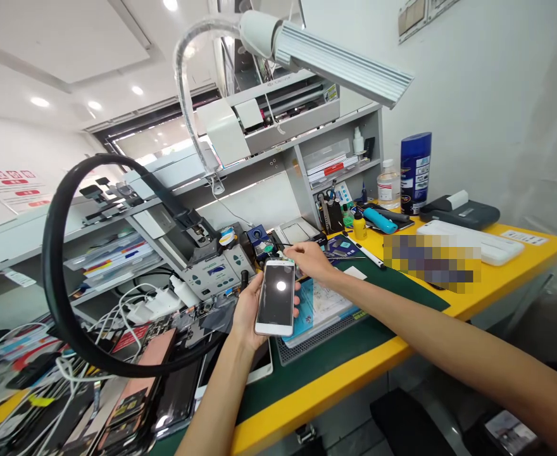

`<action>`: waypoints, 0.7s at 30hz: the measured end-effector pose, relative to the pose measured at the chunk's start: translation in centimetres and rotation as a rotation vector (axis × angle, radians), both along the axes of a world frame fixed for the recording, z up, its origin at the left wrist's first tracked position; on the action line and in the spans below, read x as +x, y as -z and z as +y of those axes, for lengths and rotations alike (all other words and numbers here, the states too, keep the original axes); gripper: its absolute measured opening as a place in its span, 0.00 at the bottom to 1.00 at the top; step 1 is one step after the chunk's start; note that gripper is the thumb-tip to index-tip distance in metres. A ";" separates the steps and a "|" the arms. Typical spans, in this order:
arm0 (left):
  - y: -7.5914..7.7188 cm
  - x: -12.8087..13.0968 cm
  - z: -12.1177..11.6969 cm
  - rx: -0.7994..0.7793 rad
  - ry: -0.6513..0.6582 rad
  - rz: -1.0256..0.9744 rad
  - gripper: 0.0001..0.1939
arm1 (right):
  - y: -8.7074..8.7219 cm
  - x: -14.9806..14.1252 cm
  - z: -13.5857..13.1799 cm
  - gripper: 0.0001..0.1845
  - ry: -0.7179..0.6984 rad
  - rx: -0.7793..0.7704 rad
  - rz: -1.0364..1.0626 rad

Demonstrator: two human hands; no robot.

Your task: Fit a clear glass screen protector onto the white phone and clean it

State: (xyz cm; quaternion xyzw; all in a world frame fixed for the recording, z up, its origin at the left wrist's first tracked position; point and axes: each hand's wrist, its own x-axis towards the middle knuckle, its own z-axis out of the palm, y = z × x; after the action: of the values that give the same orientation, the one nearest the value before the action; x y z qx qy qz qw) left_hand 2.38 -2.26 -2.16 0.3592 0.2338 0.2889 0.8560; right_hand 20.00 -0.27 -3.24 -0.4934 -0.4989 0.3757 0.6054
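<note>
My left hand [246, 311] is wrapped round a white smartphone [275, 297], holding it upright above the green mat [354, 342]. Its dark screen faces me and reflects the lamp. My right hand [309, 259] reaches to the phone's top edge with fingers pinched together; what they pinch is too small to make out. A blue-and-white printed pad [319, 307] lies on the mat just beyond the phone.
A yellow bench [511, 269] carries a soldering station [214, 272], tool holder [328, 212], blue can [415, 171], bottle [389, 183] and black label printer [461, 212]. A desk lamp [335, 60] hangs overhead. A black hose loop [69, 285], cables and phone parts crowd the left.
</note>
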 end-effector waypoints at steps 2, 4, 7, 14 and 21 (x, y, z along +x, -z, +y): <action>0.0 0.0 -0.1 -0.004 0.060 0.013 0.27 | 0.0 0.0 -0.2 0.14 -0.014 0.032 -0.050; 0.0 0.0 -0.3 -0.010 0.101 0.021 0.27 | -0.1 -0.1 -0.3 0.16 -0.033 0.063 -0.093; 0.0 0.0 -0.5 -0.015 0.145 0.025 0.27 | -0.2 -0.1 -0.5 0.16 -0.060 0.100 -0.140; 0.3 -0.2 -0.3 -0.089 0.198 0.017 0.30 | -0.6 0.0 -0.5 0.16 -0.112 0.138 -0.223; 0.2 -0.3 -0.3 -0.107 0.209 0.003 0.34 | -0.6 0.2 -0.8 0.11 0.010 0.362 -0.481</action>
State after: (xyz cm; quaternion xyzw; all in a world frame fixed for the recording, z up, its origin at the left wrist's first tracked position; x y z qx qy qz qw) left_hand 2.05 -2.54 -2.36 0.3361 0.2116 0.1847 0.8990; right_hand 20.21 -1.10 -2.60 -0.4546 -0.6846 0.1499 0.5497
